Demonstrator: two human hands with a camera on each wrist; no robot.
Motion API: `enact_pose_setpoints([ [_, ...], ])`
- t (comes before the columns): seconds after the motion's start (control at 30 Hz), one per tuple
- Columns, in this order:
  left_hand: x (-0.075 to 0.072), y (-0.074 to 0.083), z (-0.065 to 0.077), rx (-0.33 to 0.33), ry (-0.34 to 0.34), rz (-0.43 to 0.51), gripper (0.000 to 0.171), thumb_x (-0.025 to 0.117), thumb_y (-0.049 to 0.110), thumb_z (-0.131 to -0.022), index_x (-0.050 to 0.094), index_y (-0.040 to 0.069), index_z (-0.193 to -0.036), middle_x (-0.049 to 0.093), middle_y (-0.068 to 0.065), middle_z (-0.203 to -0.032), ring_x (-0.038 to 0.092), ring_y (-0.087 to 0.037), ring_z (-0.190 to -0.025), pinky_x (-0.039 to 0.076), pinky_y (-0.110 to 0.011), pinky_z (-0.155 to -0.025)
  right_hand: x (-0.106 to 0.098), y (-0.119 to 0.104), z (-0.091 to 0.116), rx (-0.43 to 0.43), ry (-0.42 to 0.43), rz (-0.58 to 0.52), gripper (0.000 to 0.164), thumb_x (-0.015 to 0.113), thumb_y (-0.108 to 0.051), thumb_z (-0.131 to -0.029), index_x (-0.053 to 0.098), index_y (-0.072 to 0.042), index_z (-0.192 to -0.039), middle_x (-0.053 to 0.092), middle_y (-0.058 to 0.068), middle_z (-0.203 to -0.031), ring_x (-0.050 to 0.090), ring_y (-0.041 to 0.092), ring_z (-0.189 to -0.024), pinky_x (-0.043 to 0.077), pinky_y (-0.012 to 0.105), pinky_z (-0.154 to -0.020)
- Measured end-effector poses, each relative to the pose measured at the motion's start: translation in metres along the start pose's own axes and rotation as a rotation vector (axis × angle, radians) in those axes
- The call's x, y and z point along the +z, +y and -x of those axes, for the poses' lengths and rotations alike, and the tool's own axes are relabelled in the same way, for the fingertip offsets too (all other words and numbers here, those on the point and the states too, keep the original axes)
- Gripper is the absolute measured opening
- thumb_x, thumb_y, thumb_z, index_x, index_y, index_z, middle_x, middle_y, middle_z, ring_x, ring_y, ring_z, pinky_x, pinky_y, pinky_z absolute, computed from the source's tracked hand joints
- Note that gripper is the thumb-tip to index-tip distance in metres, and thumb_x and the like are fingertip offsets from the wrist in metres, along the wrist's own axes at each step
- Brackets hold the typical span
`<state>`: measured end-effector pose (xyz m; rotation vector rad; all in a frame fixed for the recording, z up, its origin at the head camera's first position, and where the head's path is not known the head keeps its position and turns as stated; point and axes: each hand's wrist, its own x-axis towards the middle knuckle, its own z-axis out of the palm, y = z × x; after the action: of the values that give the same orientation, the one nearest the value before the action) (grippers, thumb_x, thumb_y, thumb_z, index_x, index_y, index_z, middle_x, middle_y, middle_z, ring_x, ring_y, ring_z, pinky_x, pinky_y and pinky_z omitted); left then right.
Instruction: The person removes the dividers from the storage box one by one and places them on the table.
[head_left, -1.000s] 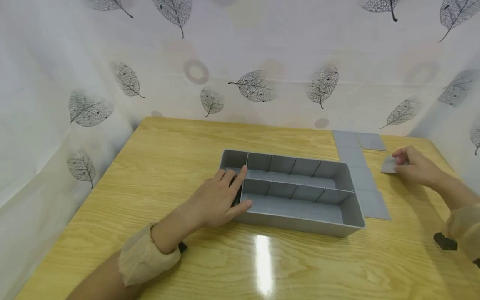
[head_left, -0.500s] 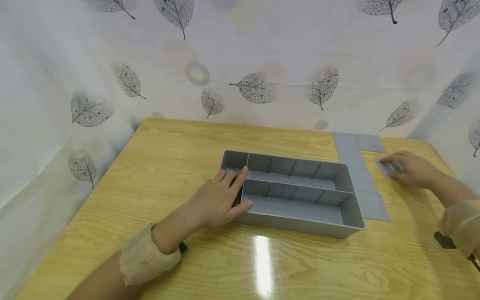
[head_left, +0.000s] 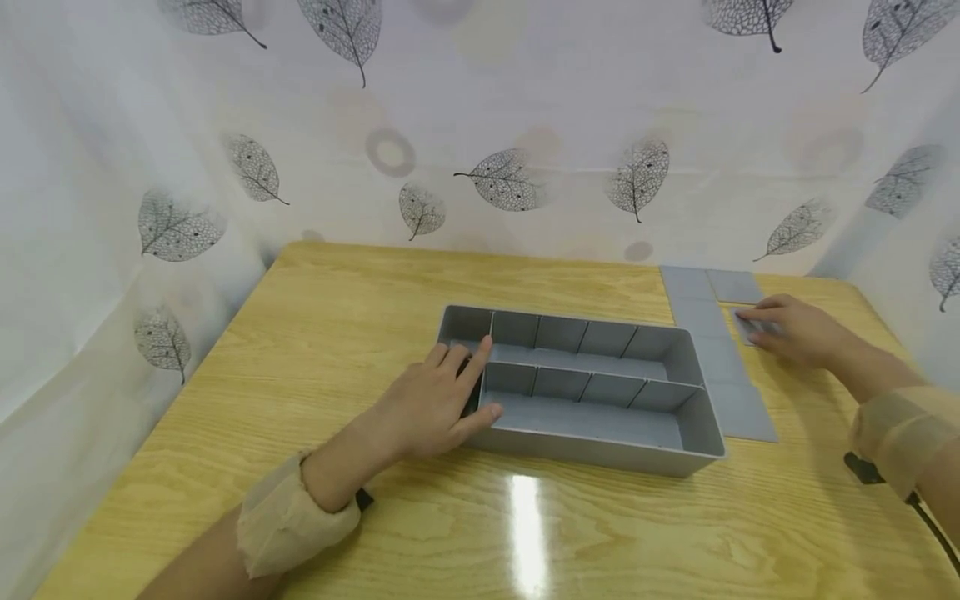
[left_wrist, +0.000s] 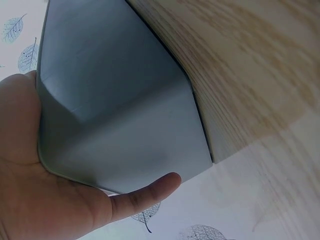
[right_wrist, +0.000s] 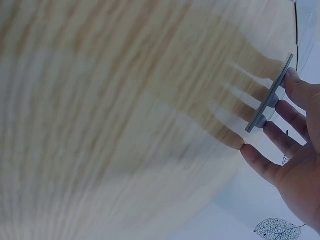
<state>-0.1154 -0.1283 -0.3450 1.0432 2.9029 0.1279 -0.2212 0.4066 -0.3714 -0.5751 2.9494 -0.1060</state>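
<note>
My left hand [head_left: 431, 410] lies over the left end of a long grey divided box [head_left: 592, 454]. Its index finger reaches along a cross divider and its thumb extends over the front rim. In the left wrist view the outstretched thumb lies along the box's outer wall [left_wrist: 135, 150]. My right hand [head_left: 806, 333] is at the far right with its fingertips on a small thin grey panel [head_left: 739, 330]. Seen edge-on in the right wrist view, the panel [right_wrist: 270, 93] is at the tabletop, with the thumb and fingertips spread along it.
Several flat grey panels [head_left: 716, 360] lie in a column right of the box, and one more panel [head_left: 733, 286] sits beside the top. The glossy wooden table [head_left: 300, 333] is backed by a leaf-print curtain [head_left: 525, 108]. A black cable [head_left: 933, 529] hangs at the right sleeve.
My right hand has laid the tilted panel down flat and moved it left, toward the grey column. The left hand stays on the box.
</note>
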Motion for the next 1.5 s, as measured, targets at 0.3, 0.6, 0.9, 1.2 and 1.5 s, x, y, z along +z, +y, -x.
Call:
enact_pose_setpoints([
  [0.3, 0.001, 0.001, 0.0, 0.008, 0.014, -0.007, 0.083, 0.036, 0.06, -0.102, 0.018, 0.002, -0.159, 0.048, -0.023, -0.142, 0.046, -0.041, -0.131, 0.052, -0.047, -0.095, 0.001, -0.007, -0.013, -0.013, 0.025, -0.003, 0.05, 0.068, -0.009, -0.092, 0.052, 0.018, -0.131, 0.046, 0.045, -0.131, 0.042, 0.061, -0.121, 0.035, 0.07, -0.099],
  [0.6, 0.001, 0.0, 0.0, 0.005, 0.022, -0.006, 0.083, 0.037, 0.059, -0.102, 0.018, 0.002, -0.159, 0.049, -0.023, -0.141, 0.047, -0.04, -0.129, 0.052, -0.046, -0.094, -0.002, -0.007, -0.017, -0.006, -0.024, -0.021, 0.052, 0.065, -0.01, -0.095, 0.048, 0.021, -0.133, 0.042, 0.045, -0.135, 0.038, 0.063, -0.125, 0.033, 0.07, -0.102],
  [0.9, 0.0, 0.0, 0.0, 0.003, 0.017, -0.008, 0.083, 0.036, 0.059, -0.102, 0.019, 0.002, -0.159, 0.048, -0.023, -0.142, 0.047, -0.04, -0.129, 0.052, -0.047, -0.094, -0.004, -0.009, -0.017, -0.014, -0.025, -0.005, 0.051, 0.065, -0.012, -0.095, 0.05, 0.018, -0.133, 0.044, 0.044, -0.135, 0.039, 0.063, -0.125, 0.034, 0.07, -0.102],
  [1.2, 0.001, 0.0, 0.0, 0.007, 0.016, -0.014, 0.083, 0.036, 0.06, -0.102, 0.018, 0.002, -0.159, 0.048, -0.023, -0.143, 0.047, -0.04, -0.13, 0.051, -0.046, -0.095, -0.004, -0.008, -0.018, -0.019, 0.005, 0.007, 0.043, 0.065, -0.013, -0.096, 0.057, 0.015, -0.128, 0.051, 0.04, -0.13, 0.046, 0.059, -0.122, 0.037, 0.067, -0.1],
  [1.5, 0.0, 0.0, 0.001, -0.004, 0.02, -0.005, 0.085, 0.037, 0.06, -0.102, 0.019, 0.0, -0.159, 0.048, -0.023, -0.143, 0.047, -0.04, -0.13, 0.051, -0.046, -0.095, -0.038, -0.049, -0.033, -0.077, 0.232, -0.008, 0.026, 0.064, -0.005, -0.095, 0.066, 0.009, -0.117, 0.061, 0.035, -0.121, 0.054, 0.052, -0.115, 0.042, 0.064, -0.095],
])
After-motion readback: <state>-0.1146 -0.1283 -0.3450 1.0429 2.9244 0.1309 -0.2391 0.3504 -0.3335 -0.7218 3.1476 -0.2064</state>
